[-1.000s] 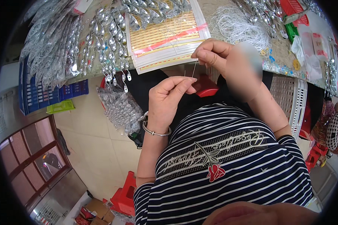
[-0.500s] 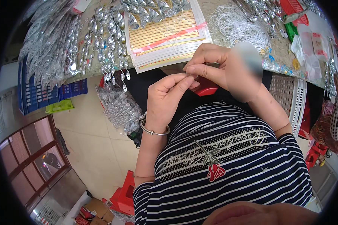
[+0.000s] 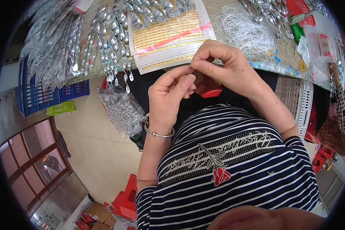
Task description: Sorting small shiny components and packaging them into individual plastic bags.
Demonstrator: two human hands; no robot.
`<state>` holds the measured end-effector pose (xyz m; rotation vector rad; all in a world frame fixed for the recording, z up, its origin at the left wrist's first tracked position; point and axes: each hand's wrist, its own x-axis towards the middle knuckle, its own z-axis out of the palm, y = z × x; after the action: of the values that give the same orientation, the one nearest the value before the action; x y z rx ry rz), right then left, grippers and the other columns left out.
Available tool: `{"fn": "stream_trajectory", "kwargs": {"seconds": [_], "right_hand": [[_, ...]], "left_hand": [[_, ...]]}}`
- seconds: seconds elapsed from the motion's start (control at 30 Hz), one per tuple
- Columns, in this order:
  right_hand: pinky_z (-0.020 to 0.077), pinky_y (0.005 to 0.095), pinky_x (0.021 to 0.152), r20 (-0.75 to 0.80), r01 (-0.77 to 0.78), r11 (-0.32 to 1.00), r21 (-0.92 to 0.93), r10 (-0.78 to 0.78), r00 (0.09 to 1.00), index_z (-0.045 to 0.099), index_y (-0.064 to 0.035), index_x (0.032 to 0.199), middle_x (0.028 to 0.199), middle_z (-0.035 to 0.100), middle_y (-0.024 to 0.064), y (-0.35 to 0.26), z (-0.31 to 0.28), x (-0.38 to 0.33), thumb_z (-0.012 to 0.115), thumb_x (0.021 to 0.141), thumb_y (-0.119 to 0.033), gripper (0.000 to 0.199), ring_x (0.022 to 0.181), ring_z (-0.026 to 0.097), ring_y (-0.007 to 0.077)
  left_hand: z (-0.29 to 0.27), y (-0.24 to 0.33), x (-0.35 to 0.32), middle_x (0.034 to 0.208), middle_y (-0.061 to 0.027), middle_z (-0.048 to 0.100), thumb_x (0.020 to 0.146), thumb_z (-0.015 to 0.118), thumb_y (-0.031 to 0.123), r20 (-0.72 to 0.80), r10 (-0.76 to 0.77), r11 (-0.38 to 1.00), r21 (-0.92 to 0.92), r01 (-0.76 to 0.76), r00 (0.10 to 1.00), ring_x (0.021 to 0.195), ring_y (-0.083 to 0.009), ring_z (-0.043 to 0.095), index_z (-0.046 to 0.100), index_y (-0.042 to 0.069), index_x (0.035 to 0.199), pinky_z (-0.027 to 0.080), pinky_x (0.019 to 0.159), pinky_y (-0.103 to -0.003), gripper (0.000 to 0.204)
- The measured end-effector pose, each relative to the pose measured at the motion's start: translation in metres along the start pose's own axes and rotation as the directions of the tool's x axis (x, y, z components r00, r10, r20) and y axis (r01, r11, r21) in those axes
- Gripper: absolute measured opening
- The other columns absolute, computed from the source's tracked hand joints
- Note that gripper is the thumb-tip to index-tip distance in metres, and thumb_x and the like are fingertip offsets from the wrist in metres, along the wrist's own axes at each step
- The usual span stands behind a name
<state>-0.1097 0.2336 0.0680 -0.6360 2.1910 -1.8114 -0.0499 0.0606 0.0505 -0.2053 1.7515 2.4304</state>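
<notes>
My left hand (image 3: 168,90) and my right hand (image 3: 223,63) meet just in front of the table edge. Thumb and index finger of each are pinched on a thin pale thread (image 3: 191,71), a short bit of which shows between the fingertips. Whether anything else is at its end is too small to tell. Beyond my hands lies a stack of cards (image 3: 168,42) with rows of yellow-brown lines and a pink-red strip across. Shiny silver twisted spiral pieces (image 3: 151,13) rest on the cards' far part, with fine threads trailing from them.
Strings of silver spirals (image 3: 111,50) hang over the table edge at left, beside a heap of clear-bagged ones (image 3: 51,50). A bundle of white cord (image 3: 245,28) lies right of the cards. Below the table are blue crates (image 3: 40,92), a white basket (image 3: 295,96) and a red stool (image 3: 126,197).
My right hand has shifted slightly up, and my fingertips have drawn a little apart, showing more thread between them. My left hand has tilted slightly and moved a little left.
</notes>
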Motion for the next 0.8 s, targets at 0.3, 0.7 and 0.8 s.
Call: {"fn": "stream_trajectory", "kwargs": {"seconds": [0.3,0.7,0.8], "right_hand": [[0.0469,0.0218,0.076,0.005,-0.22,0.95,0.222,0.224,0.975,0.068,-0.0038,0.102,0.094,0.063,0.0005,0.003,-0.001,-0.005,0.056,0.097,-0.02,0.021,0.085,0.057,0.0067],[0.0484,0.0206,0.063,0.095,-0.142,0.943,0.302,0.118,0.988,0.068,-0.0042,0.111,0.088,0.061,-0.001,0.016,-0.003,-0.017,0.065,0.09,-0.012,0.023,0.072,0.057,0.0059],[0.0468,0.0198,0.057,0.074,-0.115,0.946,0.302,0.097,0.993,0.068,-0.0018,0.108,0.086,0.059,-0.0011,0.015,-0.001,-0.016,0.066,0.088,-0.008,0.02,0.069,0.057,0.0055]], "left_hand": [[-0.004,-0.002,0.001,0.076,-0.0027,0.063,0.087,0.066,0.005,-0.068,0.005,1.0,0.03,-0.003,0.998,0.059,-0.0037,0.048,0.068,-0.003,0.098,0.034,0.052,-0.017,0.014],[-0.009,-0.001,-0.003,0.082,-0.0027,0.067,0.086,0.068,0.005,-0.028,-0.021,0.999,0.045,0.022,0.999,0.071,-0.0057,0.055,0.07,-0.001,0.096,0.042,0.063,-0.018,0.012],[-0.008,-0.002,-0.003,0.083,-0.0035,0.068,0.086,0.067,0.004,-0.002,-0.021,0.999,0.027,0.021,1.0,0.07,-0.0066,0.056,0.07,-0.001,0.095,0.044,0.065,-0.019,0.012]]}}
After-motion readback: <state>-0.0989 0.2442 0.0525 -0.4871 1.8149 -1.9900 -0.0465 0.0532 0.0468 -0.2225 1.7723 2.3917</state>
